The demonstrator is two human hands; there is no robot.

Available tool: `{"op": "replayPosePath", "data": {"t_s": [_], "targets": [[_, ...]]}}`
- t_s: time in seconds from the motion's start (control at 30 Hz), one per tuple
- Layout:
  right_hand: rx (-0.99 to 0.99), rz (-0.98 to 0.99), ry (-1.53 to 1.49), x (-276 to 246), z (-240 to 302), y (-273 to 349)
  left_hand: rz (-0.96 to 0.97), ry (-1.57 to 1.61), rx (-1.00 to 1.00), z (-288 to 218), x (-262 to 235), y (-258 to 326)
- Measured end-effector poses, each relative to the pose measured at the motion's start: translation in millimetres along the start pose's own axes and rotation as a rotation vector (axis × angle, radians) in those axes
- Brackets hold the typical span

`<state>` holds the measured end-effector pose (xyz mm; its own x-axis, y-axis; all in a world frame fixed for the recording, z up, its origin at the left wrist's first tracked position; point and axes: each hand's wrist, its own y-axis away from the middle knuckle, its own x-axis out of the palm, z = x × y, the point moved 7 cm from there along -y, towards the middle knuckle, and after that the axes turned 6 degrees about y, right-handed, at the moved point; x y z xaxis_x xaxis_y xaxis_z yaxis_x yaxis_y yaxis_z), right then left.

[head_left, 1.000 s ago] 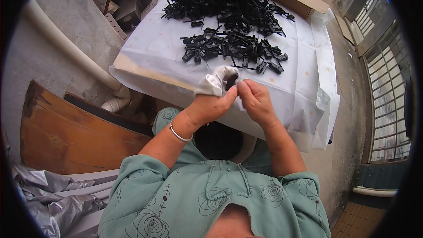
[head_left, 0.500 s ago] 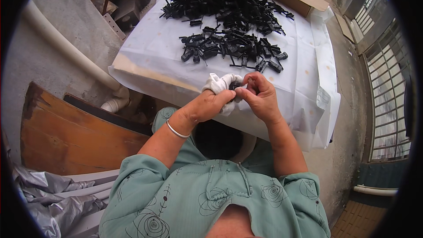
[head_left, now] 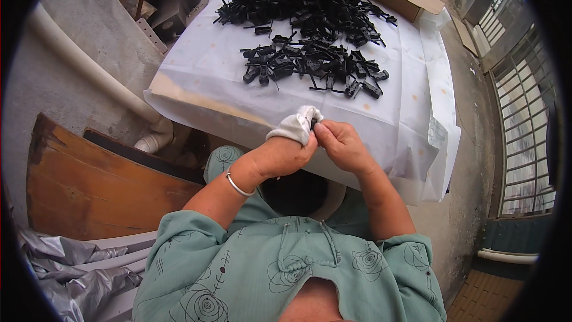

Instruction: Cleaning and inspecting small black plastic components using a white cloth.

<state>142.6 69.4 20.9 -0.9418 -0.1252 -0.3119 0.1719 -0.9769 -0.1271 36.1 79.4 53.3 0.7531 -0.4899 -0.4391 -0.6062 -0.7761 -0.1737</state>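
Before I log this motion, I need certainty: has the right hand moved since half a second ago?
Yes: the right hand has moved toward the body, farther from the near heap of black parts.

- The head view looked steeply down and forward from the wearer's own head, upright and unmirrored, with the person's left at picture left.
- Nearest the lens, the green patterned blouse (head_left: 250,280) filled the lower edge.
- The left hand (head_left: 287,154) and right hand (head_left: 345,145) sat mid-frame, farther off.
- Beyond them, the plastic-draped table (head_left: 199,74) stretched toward the top.
- Wide fisheye coverage took in a pale drainpipe (head_left: 87,66) leftward and a barred window (head_left: 524,140) rightward.
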Motion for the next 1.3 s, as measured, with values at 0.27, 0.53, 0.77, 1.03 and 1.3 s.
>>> {"op": "replayPosePath", "data": {"t_s": [0.27,0.53,0.77,1.03,1.3], "targets": [[-0.007,-0.322,1.02,-58,-5,-44,-0.109,-0.239,0.155,-2,-25,-10],[-0.223,-0.346,0.361,-39,15,-9,-0.299,0.301,-0.338,60,-34,-24],[-0.027,-0.137,-0.093,-15,5,2,-0.084,1.301,-0.211,48,6,-24],[-0.263,-0.418,0.33,-24,48,11,-0.21,0.812,-0.094,28,4,-12],[-0.224,-0.222,0.174,-21,35,3,-0.173,0.53,-0.095,4,-4,-1]]}}
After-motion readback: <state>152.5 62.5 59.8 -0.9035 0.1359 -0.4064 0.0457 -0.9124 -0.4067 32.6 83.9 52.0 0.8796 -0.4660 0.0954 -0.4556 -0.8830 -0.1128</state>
